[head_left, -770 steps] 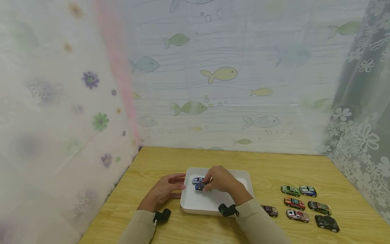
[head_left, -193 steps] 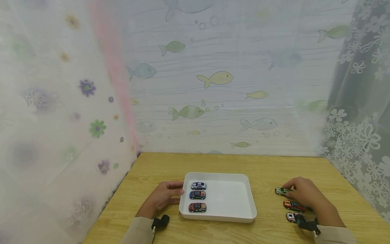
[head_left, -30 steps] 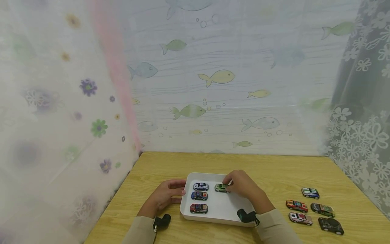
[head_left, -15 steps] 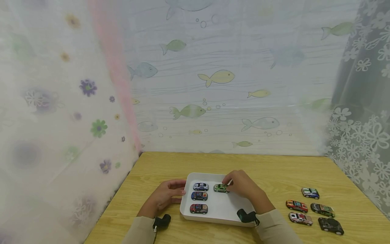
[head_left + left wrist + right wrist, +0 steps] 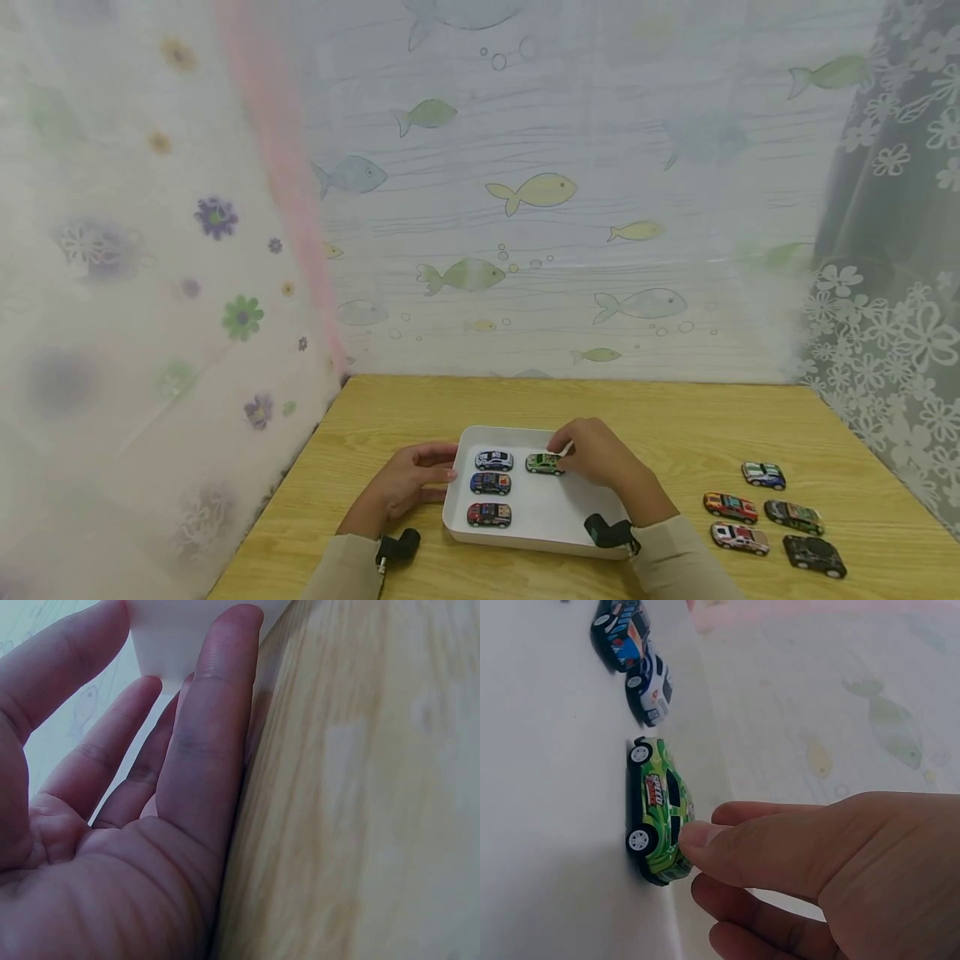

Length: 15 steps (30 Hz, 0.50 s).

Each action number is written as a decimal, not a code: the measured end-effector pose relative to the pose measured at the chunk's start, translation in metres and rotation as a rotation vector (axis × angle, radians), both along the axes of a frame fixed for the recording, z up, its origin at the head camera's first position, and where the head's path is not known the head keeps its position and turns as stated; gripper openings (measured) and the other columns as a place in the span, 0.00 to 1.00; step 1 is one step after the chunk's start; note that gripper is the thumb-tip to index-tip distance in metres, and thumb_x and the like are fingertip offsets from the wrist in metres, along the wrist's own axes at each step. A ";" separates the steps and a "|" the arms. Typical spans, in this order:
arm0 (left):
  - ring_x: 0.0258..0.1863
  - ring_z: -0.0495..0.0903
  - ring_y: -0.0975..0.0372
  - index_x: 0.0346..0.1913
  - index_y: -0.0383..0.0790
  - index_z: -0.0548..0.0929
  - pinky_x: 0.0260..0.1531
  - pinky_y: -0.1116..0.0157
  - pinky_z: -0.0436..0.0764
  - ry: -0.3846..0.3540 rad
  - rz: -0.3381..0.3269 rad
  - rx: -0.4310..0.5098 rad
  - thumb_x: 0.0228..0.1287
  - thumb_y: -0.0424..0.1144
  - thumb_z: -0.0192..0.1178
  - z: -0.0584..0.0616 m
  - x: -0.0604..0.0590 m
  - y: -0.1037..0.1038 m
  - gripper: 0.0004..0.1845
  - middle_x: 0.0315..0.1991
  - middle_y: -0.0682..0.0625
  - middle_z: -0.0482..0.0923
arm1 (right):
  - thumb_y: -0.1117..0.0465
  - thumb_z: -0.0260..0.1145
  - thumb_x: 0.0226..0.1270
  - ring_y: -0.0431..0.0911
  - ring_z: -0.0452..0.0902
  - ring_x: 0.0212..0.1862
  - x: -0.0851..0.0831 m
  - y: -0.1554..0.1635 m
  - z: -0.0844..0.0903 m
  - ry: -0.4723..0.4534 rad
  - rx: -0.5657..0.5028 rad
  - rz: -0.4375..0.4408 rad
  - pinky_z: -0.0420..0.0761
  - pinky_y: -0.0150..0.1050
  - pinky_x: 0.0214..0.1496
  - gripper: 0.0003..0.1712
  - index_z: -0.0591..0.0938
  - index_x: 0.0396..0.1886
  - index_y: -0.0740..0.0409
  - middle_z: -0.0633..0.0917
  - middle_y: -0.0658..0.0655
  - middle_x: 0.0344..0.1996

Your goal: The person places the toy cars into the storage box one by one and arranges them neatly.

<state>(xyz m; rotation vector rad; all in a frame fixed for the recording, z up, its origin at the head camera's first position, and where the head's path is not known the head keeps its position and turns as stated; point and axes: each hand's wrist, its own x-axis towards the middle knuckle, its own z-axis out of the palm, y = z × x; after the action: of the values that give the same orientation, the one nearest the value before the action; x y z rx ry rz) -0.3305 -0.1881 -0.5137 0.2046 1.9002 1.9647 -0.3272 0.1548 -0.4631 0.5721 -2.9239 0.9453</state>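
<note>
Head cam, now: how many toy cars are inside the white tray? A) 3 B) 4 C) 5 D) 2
B: the white tray holds a column of three, the white car, blue car and red car, plus the green car that the right hand touches at its rear.

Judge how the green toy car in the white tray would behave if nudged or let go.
The green toy car sits on four wheels on the white tray's smooth floor, so it would probably roll lengthwise. It looks small and rigid, likely light. The right hand's fingertips touch its rear.
</note>
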 end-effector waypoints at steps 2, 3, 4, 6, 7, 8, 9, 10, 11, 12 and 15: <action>0.57 0.83 0.53 0.71 0.33 0.74 0.53 0.50 0.87 -0.003 0.002 0.000 0.68 0.32 0.69 0.000 0.000 -0.001 0.30 0.68 0.37 0.76 | 0.71 0.78 0.57 0.38 0.83 0.36 0.000 -0.001 0.000 0.001 0.004 0.005 0.85 0.37 0.38 0.11 0.92 0.37 0.51 0.90 0.47 0.36; 0.57 0.83 0.53 0.71 0.33 0.74 0.53 0.50 0.87 -0.003 0.002 -0.001 0.68 0.32 0.69 0.000 0.000 -0.001 0.30 0.68 0.37 0.76 | 0.70 0.78 0.58 0.38 0.83 0.36 -0.001 -0.001 0.000 0.003 0.009 0.010 0.85 0.37 0.38 0.11 0.92 0.38 0.51 0.90 0.47 0.36; 0.57 0.83 0.53 0.71 0.33 0.74 0.53 0.50 0.88 -0.003 0.003 -0.002 0.68 0.32 0.69 0.000 0.000 -0.001 0.30 0.68 0.37 0.76 | 0.69 0.78 0.58 0.38 0.83 0.36 -0.001 -0.001 -0.001 0.005 0.009 0.014 0.85 0.36 0.37 0.10 0.92 0.38 0.51 0.90 0.47 0.36; 0.57 0.83 0.53 0.72 0.32 0.73 0.53 0.50 0.88 0.002 -0.001 -0.001 0.69 0.33 0.69 0.000 0.000 -0.001 0.31 0.68 0.37 0.76 | 0.68 0.78 0.59 0.37 0.82 0.36 -0.001 -0.002 0.000 0.008 0.016 0.016 0.84 0.36 0.37 0.09 0.92 0.38 0.51 0.90 0.46 0.35; 0.57 0.83 0.52 0.72 0.32 0.73 0.53 0.50 0.87 0.002 -0.002 0.001 0.69 0.32 0.69 -0.001 0.000 -0.001 0.31 0.68 0.37 0.76 | 0.67 0.78 0.60 0.37 0.82 0.36 -0.001 -0.003 0.000 0.006 0.020 0.013 0.84 0.36 0.37 0.09 0.92 0.39 0.50 0.90 0.46 0.35; 0.57 0.83 0.52 0.72 0.32 0.73 0.53 0.50 0.87 0.003 -0.003 0.002 0.69 0.32 0.69 -0.001 0.000 -0.001 0.31 0.68 0.37 0.76 | 0.66 0.78 0.60 0.37 0.81 0.35 -0.001 -0.003 0.001 0.007 0.022 0.007 0.83 0.36 0.37 0.09 0.92 0.39 0.50 0.90 0.46 0.35; 0.58 0.83 0.52 0.72 0.32 0.73 0.53 0.50 0.87 0.004 -0.003 0.003 0.69 0.32 0.69 -0.002 -0.001 -0.001 0.31 0.68 0.37 0.76 | 0.66 0.78 0.60 0.37 0.81 0.36 -0.001 -0.004 0.002 0.002 0.024 -0.002 0.83 0.36 0.37 0.08 0.92 0.39 0.50 0.89 0.45 0.35; 0.58 0.83 0.52 0.72 0.32 0.73 0.53 0.50 0.87 0.005 -0.003 0.003 0.69 0.32 0.69 -0.002 -0.001 0.000 0.31 0.68 0.37 0.76 | 0.65 0.78 0.61 0.37 0.81 0.36 -0.001 -0.004 0.002 -0.002 0.024 -0.010 0.83 0.37 0.38 0.08 0.92 0.39 0.50 0.89 0.45 0.35; 0.58 0.83 0.52 0.72 0.32 0.73 0.53 0.50 0.87 0.004 -0.001 0.001 0.68 0.32 0.69 -0.002 -0.001 0.000 0.31 0.68 0.37 0.76 | 0.65 0.78 0.61 0.37 0.80 0.36 -0.001 -0.004 0.004 -0.007 0.029 -0.015 0.83 0.37 0.38 0.08 0.92 0.39 0.50 0.89 0.44 0.35; 0.58 0.83 0.52 0.72 0.32 0.73 0.53 0.50 0.87 0.000 0.001 0.001 0.68 0.32 0.69 -0.003 -0.002 0.000 0.30 0.67 0.38 0.76 | 0.65 0.78 0.61 0.37 0.80 0.36 -0.001 -0.004 0.005 -0.007 0.033 -0.019 0.83 0.37 0.38 0.08 0.92 0.38 0.49 0.89 0.44 0.35; 0.57 0.83 0.52 0.71 0.33 0.74 0.53 0.50 0.87 -0.002 0.008 -0.003 0.68 0.32 0.69 -0.003 -0.002 0.001 0.30 0.67 0.38 0.77 | 0.63 0.78 0.62 0.37 0.79 0.36 0.001 -0.002 0.008 0.005 0.054 -0.019 0.82 0.38 0.39 0.06 0.92 0.38 0.49 0.88 0.43 0.34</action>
<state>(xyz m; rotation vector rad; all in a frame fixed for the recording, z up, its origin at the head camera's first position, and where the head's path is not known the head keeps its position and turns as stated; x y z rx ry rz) -0.3330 -0.1874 -0.5163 0.1947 1.9059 1.9666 -0.3265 0.1527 -0.4555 0.5467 -2.9532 0.8647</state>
